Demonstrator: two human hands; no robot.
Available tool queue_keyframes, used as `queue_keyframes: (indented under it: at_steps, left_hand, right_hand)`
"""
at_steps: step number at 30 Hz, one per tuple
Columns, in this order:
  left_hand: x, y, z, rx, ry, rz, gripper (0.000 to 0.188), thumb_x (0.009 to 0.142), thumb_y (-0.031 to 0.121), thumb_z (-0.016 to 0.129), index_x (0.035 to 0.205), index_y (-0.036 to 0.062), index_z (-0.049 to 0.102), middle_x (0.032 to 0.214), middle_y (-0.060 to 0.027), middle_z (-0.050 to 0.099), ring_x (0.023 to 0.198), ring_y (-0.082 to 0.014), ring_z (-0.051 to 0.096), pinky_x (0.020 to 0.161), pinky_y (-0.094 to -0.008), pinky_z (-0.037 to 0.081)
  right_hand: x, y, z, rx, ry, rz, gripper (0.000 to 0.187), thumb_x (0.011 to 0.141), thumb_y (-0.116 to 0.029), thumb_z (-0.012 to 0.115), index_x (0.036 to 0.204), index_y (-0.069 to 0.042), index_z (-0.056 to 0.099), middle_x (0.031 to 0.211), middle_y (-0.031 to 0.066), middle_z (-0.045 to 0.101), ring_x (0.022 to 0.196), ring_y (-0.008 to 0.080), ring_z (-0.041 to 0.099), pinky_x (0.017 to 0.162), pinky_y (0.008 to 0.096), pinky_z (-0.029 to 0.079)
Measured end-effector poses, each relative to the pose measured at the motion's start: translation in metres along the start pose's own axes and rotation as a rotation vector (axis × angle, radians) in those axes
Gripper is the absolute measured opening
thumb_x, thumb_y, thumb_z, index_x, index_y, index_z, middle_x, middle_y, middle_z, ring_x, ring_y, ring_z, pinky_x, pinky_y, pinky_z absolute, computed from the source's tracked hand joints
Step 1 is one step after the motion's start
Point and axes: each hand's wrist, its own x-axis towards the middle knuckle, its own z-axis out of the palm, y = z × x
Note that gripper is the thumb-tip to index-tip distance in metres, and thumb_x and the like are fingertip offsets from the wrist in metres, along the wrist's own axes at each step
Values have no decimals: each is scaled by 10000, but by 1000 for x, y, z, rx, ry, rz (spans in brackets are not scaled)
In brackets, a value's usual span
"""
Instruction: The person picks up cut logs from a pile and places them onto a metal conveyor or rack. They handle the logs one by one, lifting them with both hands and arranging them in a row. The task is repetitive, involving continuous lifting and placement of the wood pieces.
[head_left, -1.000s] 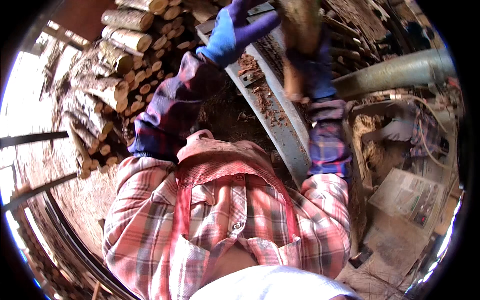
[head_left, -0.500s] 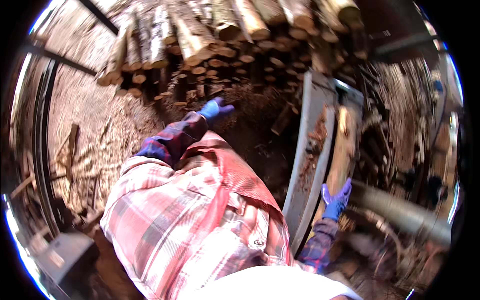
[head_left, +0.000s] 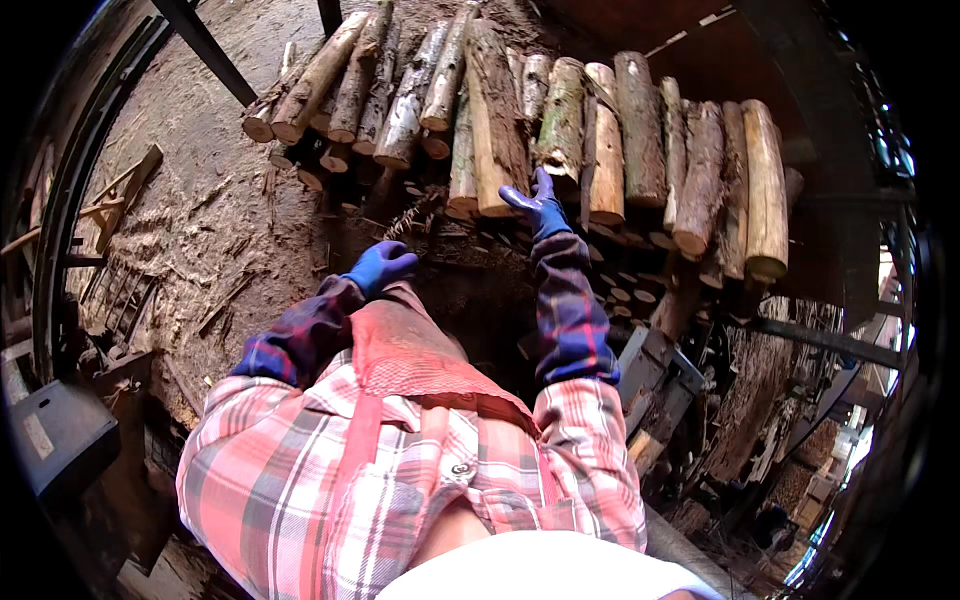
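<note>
My right hand (head_left: 541, 207), in a purple and blue glove, reaches to the front ends of the stacked logs. Its thumb and fingers are spread beside the cut end of a thick log with torn bark (head_left: 496, 130); whether they touch it I cannot tell. Just right of the fingertips lies a greenish log (head_left: 562, 118). My left hand (head_left: 382, 266), gloved alike, hovers in front of my red apron (head_left: 425, 350) with loosely bent fingers and nothing visible in it. Both forearms wear dark plaid sleeve covers.
More logs (head_left: 410, 100) lie side by side along the pile, cut ends toward me. To my right stands a grey metal trough (head_left: 645, 365), partly behind my arm. A dark box (head_left: 62, 435) is at the lower left. Loose bark and debris cover the ground (head_left: 210, 230).
My view has turned toward the pile. My right hand has left the log in the metal trough and moved forward to the stacked logs. The left hand's fingers have bent inward.
</note>
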Motion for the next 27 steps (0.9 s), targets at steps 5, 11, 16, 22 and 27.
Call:
queue_keyframes:
  at_steps: [5,11,16,22,27]
  left_hand:
    - [3,14,-50,-155,88,33,268,865,253,664,979,11,642,865,-20,626,798,-104,571,723,-246,467]
    - [47,74,-16,-494,-197,-124,321,899,349,623,1054,68,629,938,-31,643,833,-143,604,748,-289,488]
    - [90,109,34,-868,-267,-386,476,891,513,566,1156,119,592,1079,-49,646,944,-198,621,828,-380,479]
    - [74,108,105,-1067,-443,-205,575,904,565,508,1200,75,567,1012,-79,627,950,-220,605,812,-362,489]
    - [48,95,158,-687,-544,-156,560,922,516,503,1233,51,538,1093,-94,606,1012,-220,583,878,-356,466]
  right_hand:
    - [40,26,7,319,-313,-7,755,754,-318,778,1347,-16,422,1183,86,587,1034,209,579,904,322,468]
    - [-52,8,0,1278,-652,447,735,827,-466,639,1362,-10,427,1253,164,569,1143,299,552,1016,411,417]
    - [-165,6,-17,1185,-494,335,799,792,-428,685,1400,-19,365,1313,143,515,1180,277,529,1021,410,417]
    - [-273,24,-2,302,-145,99,1007,681,-355,823,1432,17,265,1337,150,481,1268,248,432,1083,348,311]
    - [-305,37,-5,309,-92,244,1198,631,-407,858,1485,-6,121,1419,188,389,1327,254,357,1110,345,267]
